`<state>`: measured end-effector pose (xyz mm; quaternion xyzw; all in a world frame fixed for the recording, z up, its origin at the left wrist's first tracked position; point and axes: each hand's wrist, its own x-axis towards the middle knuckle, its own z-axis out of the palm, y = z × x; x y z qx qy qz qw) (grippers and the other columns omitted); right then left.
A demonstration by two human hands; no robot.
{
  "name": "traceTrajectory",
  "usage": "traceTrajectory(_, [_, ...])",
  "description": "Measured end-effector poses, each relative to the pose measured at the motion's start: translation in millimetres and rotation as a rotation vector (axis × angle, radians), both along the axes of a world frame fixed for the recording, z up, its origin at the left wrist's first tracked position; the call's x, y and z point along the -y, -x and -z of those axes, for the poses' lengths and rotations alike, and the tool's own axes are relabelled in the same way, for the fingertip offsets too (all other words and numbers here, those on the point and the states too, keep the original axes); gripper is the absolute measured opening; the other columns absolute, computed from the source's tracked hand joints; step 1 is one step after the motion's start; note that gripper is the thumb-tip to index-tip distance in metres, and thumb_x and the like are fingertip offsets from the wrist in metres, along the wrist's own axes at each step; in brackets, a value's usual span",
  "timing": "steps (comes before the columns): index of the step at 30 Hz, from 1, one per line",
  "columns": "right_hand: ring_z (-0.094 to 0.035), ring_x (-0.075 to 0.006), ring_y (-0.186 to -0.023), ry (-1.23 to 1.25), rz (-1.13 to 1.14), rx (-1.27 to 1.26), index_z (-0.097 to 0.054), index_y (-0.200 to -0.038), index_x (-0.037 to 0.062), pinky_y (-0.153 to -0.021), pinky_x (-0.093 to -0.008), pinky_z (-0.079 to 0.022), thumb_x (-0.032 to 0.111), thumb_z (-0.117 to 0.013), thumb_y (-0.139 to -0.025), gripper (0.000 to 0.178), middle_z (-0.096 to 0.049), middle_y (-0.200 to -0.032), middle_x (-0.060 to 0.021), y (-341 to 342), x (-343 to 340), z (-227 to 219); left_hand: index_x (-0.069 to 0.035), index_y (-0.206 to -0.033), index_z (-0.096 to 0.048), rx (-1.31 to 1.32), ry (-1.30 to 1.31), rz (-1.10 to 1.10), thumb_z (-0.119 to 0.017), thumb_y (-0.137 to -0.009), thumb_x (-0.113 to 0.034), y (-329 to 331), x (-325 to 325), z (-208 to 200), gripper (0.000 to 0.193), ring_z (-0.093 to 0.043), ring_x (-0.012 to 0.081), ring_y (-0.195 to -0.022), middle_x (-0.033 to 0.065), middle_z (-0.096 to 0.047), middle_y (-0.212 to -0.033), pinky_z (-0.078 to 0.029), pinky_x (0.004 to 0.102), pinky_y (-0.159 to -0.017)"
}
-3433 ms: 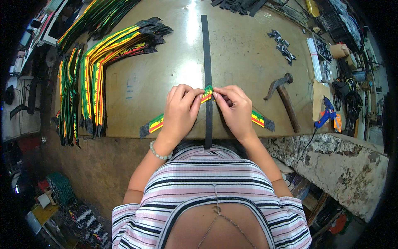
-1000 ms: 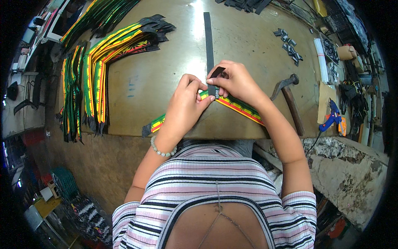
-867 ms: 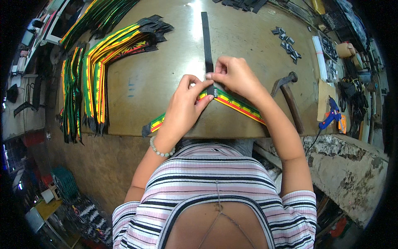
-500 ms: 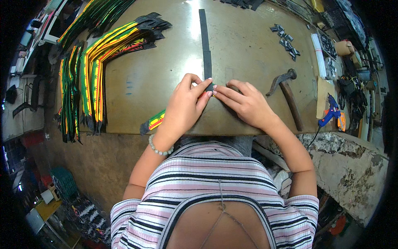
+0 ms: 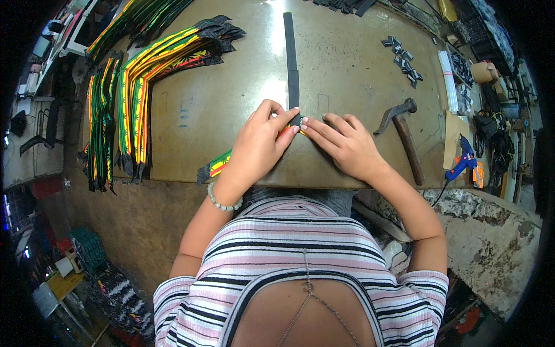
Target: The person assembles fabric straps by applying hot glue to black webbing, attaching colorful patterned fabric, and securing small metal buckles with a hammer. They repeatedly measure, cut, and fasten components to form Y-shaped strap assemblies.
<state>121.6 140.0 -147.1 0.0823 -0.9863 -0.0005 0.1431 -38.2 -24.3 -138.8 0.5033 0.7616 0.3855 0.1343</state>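
At left lie bent stacks of printed bands. Near the table's front edge, a striped band runs under the left hand, thumb and forefinger pinching a flat matte black strap across it; the right hand, half curled, touches there, its grip unclear from where I stand. Aligning looks underway; steady pressure seems called for. Right: a wood-handled hammer.

Workshop: worn worktable with hammer, blue glue gun, stacked patterned strips, small black pieces.

Brown tabletop with patterned straps, black strap, small dark pieces and hammer
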Motion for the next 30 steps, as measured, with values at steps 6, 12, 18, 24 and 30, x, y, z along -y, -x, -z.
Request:
traceTrajectory(6, [-0.056,-0.0202,-0.108,-0.027,0.011,-0.011,-0.06,-0.129,0.0107,-0.081,-0.0347,-0.046,0.019,-0.054,-0.085,0.045,-0.058,-0.132,-0.0001,1.3,1.7,-2.6,-0.006,-0.118,-0.069,0.012,0.0,0.011,-0.07,-0.089,-0.013,0.7,0.0,-0.1,0.03,-0.062,0.0191,-0.07,0.0102,-0.058,-0.097,-0.052,0.03,-0.067])
traceTrajectory(12, [-0.057,-0.0199,-0.107,-0.013,0.021,-0.029,-0.061,-0.127,0.0112,-0.081,-0.0352,-0.046,0.019,-0.054,-0.085,0.043,-0.06,-0.13,0.0001,-1.9,0.4,2.1,-0.006,-0.119,-0.068,0.029,-0.02,0.035,-0.07,-0.088,-0.012,3.6,0.3,3.0,0.031,-0.061,0.0186,-0.069,0.0099,-0.058,-0.096,-0.052,0.0304,-0.067])
traceTrajectory(18, [-0.058,-0.0222,-0.11,0.028,0.042,-0.022,-0.062,-0.126,0.0105,-0.085,-0.0382,-0.047,0.012,-0.059,-0.08,0.046,-0.06,-0.131,-0.0011,3.1,7.3,-9.9,-0.005,-0.117,-0.069,0.024,-0.001,0.04,-0.07,-0.087,-0.012,3.4,-0.3,-0.4,0.031,-0.063,0.0219,-0.074,0.011,-0.058,-0.097,-0.053,0.0315,-0.07])
traceTrajectory(24, [-0.056,-0.0322,-0.115,0.331,0.626,-0.118,-0.056,-0.13,0.0051,-0.098,-0.0461,-0.043,0.017,-0.062,-0.088,0.044,-0.06,-0.127,-0.0133,-41.0,-9.6,-12.2,-0.004,-0.113,-0.064,-0.404,0.177,-0.017,-0.066,-0.083,-0.017,-16.4,-12.7,-7.8,0.033,-0.06,0.0289,-0.094,0.0122,-0.059,-0.105,-0.052,0.0372,-0.073])
traceTrajectory(30, [-0.062,-0.0319,-0.089,0.107,1.126,-0.076,-0.055,-0.117,-0.0009,-0.078,-0.044,-0.049,0.031,-0.053,-0.1,0.036,-0.062,-0.101,-0.0187,-105.6,-28.9,-8.3,-0.002,-0.111,-0.063,-0.259,-0.118,-0.067,-0.066,-0.084,-0.009,-7.0,15.6,1.0,0.028,-0.058,0.0303,-0.094,0.0138,-0.058,-0.106,-0.049,0.0387,-0.082])
